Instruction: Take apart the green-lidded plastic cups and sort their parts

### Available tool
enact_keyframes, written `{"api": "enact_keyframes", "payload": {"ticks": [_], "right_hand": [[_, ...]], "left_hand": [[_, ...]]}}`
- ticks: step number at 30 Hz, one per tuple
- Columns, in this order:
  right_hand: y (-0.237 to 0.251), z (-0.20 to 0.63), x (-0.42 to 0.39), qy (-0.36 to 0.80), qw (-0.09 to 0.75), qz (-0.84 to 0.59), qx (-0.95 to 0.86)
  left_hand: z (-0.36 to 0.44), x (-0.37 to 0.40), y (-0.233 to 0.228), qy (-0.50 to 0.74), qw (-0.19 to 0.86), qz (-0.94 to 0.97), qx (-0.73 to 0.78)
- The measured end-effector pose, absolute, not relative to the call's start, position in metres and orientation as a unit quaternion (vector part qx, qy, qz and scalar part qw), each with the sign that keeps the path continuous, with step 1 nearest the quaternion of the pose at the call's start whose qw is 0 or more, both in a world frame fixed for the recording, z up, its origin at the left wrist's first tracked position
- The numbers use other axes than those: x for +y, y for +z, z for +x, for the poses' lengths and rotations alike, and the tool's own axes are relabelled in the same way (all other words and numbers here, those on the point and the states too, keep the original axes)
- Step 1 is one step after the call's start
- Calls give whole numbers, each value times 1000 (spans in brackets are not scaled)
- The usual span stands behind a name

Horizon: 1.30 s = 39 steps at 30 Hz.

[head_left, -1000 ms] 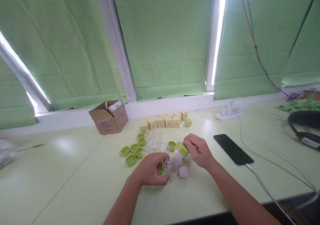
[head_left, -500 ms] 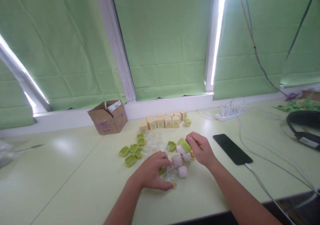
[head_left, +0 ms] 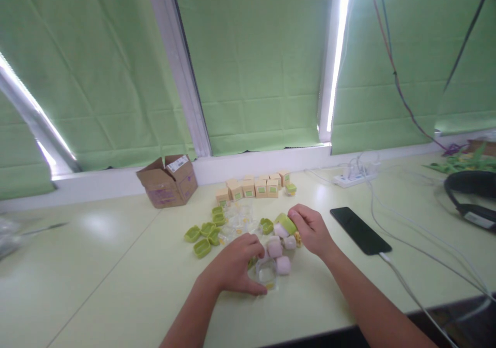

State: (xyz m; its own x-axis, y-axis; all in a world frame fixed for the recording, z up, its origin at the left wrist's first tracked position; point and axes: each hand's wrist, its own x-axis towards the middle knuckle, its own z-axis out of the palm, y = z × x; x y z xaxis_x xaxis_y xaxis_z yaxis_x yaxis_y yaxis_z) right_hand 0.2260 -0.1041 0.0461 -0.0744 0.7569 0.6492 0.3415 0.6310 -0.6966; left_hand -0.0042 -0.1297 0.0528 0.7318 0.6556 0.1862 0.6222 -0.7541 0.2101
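Green-capped small case (head_left: 284,224) sits pinched in the right hand (head_left: 311,230), tilted up-left, above 3 pink blocks (head_left: 279,250). Just left and nearer, the left hand (head_left: 234,266) curls loosely over a clear container (head_left: 267,274) on the table (head_left: 116,281).

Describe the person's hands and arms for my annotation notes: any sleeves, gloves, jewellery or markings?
Both hands are bare: the left hand and right hand wear no gloves, and no rings show. Both forearms are uncovered up to the picture's lower edge, with no sleeve, watch, bracelet or cable on them. No markings can be made out.
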Motion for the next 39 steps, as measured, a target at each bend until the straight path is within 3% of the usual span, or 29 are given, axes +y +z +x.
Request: {"api": "enact_keyframes", "payload": {"ticks": [5, 12, 19, 26, 30, 34, 39], "right_hand": [[42, 225, -102, 221, 545, -407, -699], [35, 217, -99, 360, 515, -410, -661], [29, 203, -104, 492, 464, -364, -640], [28, 197, -109, 548, 394, -359, -645], [29, 196, -110, 560, 387, -363, -636], [29, 196, -109, 553, 368, -374, -647], [35, 199, -113, 349, 461, -378, -723]], "left_hand": [[-6, -132, 57, 159, 84, 922, 344], [-7, -127, 52, 269, 43, 888, 371], [0, -121, 37, 302, -37, 879, 367], [-1, -122, 36, 261, -163, 903, 301], [-1, -122, 36, 251, -183, 907, 284], [0, -124, 36, 280, -102, 912, 282], [1, -125, 37, 329, 14, 874, 357]]}}
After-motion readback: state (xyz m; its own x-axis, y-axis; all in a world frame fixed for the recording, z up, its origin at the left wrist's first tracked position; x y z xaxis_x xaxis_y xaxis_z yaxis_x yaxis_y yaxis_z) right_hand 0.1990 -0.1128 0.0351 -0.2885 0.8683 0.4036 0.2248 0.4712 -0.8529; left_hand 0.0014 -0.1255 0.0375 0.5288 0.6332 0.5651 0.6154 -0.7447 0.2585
